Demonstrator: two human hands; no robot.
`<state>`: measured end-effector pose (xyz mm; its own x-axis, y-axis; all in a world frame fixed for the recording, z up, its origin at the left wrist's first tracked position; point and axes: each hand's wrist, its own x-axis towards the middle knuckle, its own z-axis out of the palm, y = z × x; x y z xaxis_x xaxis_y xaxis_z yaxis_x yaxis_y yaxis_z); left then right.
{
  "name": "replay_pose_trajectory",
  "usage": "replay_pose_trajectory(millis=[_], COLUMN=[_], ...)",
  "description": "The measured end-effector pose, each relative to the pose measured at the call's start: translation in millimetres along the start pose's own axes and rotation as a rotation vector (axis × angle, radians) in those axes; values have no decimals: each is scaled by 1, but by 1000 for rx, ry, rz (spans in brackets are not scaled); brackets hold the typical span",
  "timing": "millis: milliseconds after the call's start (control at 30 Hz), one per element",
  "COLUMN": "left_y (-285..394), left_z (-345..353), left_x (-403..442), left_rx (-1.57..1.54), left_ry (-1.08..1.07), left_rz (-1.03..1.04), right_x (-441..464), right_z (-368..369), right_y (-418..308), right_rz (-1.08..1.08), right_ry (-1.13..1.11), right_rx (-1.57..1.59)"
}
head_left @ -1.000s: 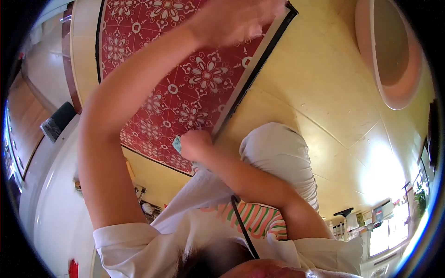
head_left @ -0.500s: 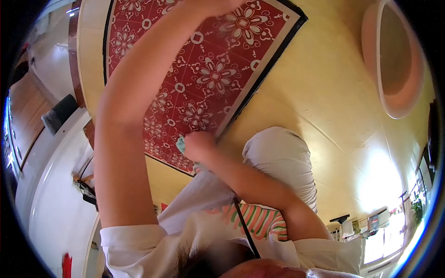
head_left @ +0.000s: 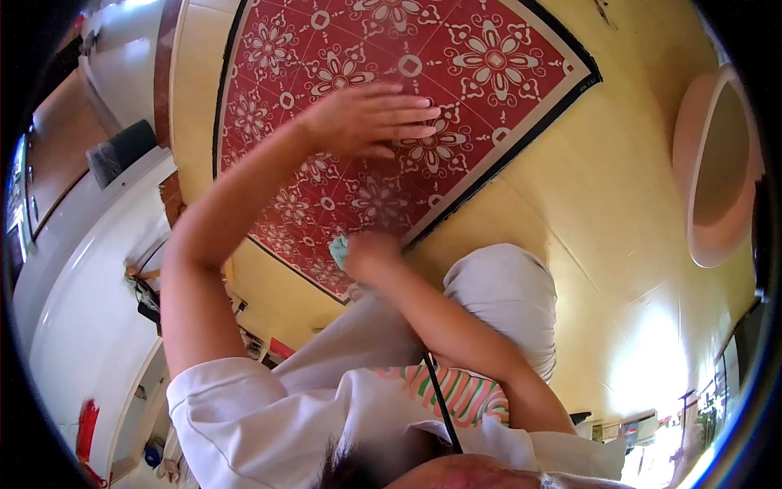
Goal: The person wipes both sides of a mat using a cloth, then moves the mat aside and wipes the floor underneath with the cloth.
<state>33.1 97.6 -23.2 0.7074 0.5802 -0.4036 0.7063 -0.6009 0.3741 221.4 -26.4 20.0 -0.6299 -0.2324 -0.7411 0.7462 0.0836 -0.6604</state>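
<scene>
A red mat [head_left: 358, 187] with white flower patterns and a black edge lies on the yellowish floor in front of me. Above its middle, my left hand [head_left: 371, 121] reaches in from the left, fingers stretched out and holding nothing. Whether it touches the mat, I cannot tell. My right hand [head_left: 375, 257] is closed around a crumpled pale green cloth [head_left: 338, 251] at the mat's near end, close to my knees. Most of the cloth is hidden by the fist.
On the floor at the right stands a pinkish basin [head_left: 684, 163]. My bent knee [head_left: 505, 285] in light trousers is beside the mat's near right edge. White furniture [head_left: 73, 285] curves along the left, with a dark grey object [head_left: 122, 153] on it.
My left hand has come back from the top edge toward the mat's middle. The whole view has shifted, so mat and basin appear further right and lower. My right hand still grips the cloth.
</scene>
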Motion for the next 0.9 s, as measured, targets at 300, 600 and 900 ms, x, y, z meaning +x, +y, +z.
replay_pose_trajectory(millis=[300,600,900], left_y=[-108,-41,-99], left_z=[-109,-53,-106], left_x=[66,79,93], left_rx=[295,127,307], left_ry=[122,166,199], left_rz=[-424,172,-402], right_x=[-2,-8,-2], right_z=[-9,-17,-5], right_y=[-1,-7,-1], right_rz=[46,26,-4], right_ry=[-17,4,51], right_rx=[-30,17,-14])
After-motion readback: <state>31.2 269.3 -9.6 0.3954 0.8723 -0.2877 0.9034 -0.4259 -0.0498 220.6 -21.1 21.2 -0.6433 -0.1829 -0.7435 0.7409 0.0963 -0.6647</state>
